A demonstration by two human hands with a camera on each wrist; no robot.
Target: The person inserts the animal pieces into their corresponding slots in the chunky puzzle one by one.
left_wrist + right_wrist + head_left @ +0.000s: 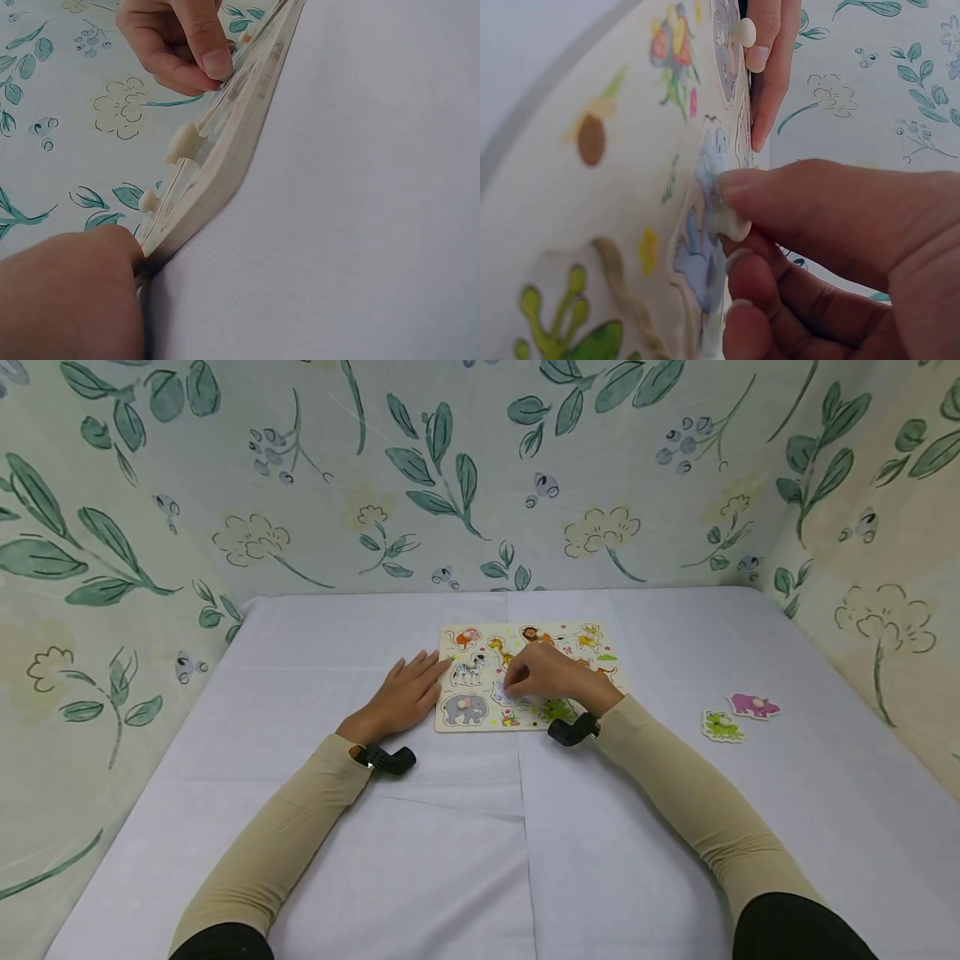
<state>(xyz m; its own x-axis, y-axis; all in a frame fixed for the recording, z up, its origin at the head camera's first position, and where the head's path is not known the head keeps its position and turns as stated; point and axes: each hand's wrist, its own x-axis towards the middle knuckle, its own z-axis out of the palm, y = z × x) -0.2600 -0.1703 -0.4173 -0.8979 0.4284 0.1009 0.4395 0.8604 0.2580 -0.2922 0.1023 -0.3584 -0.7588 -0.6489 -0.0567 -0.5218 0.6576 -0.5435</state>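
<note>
A wooden animal knob puzzle board [474, 724] lies on the table. My right hand [551, 672] is over its lower middle, thumb and fingertips pinching the pale knob [731, 223] of a blue puzzle piece [699, 259]. That piece is at its outline on the board; whether it sits fully flat I cannot tell, and its animal is partly hidden. My left hand [408, 689] lies with straight fingers against the board's left edge, near the zebra [468, 671] and elephant [465, 709]. In the left wrist view, the left hand [71, 296] shows beside the board's corner.
Two loose pieces lie right of the board: a purple animal piece [753, 706] with a knob and a green piece [723, 727]. A white cloth [450, 860] covers the table, and a leaf-patterned curtain [480, 552] stands behind it.
</note>
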